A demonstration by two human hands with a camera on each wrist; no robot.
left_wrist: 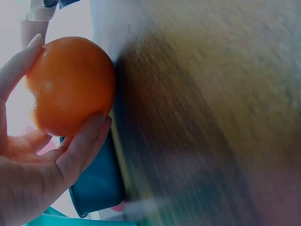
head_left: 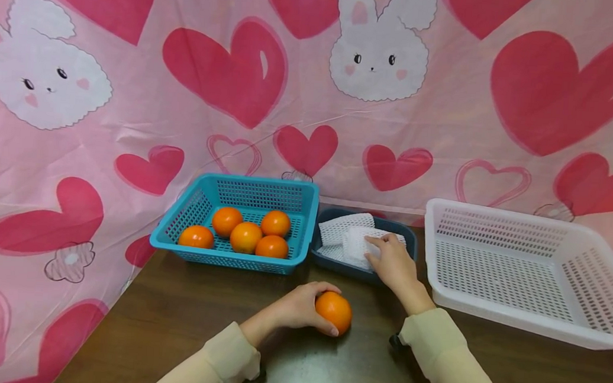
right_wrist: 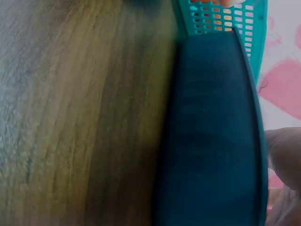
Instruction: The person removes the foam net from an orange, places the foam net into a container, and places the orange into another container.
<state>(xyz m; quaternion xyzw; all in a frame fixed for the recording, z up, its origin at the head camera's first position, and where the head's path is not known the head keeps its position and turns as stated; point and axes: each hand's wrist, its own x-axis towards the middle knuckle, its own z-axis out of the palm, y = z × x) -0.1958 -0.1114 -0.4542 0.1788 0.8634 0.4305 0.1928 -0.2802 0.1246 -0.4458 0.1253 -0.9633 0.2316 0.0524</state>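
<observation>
An orange (head_left: 333, 312) sits in the grip of my left hand (head_left: 301, 307), thumb on the near side and fingers round the far side, low over the wooden table. The left wrist view shows the same orange (left_wrist: 73, 87) between thumb and fingertips. My right hand (head_left: 393, 263) reaches into a dark blue basket (head_left: 412, 246), thumb and fingers spread apart on a white foam net (head_left: 358, 245). Another white foam net (head_left: 347, 224) lies behind it. From the right wrist, the basket's wall (right_wrist: 211, 132) hides the fingertips, and I cannot tell whether they pinch the net.
Left of the dark basket stands a turquoise basket (head_left: 232, 263) with several oranges (head_left: 246, 238) inside. A large white basket (head_left: 503, 276) stands on the right. A pink curtain (head_left: 301, 108) with hearts and rabbits hangs behind the wooden table (head_left: 181, 301).
</observation>
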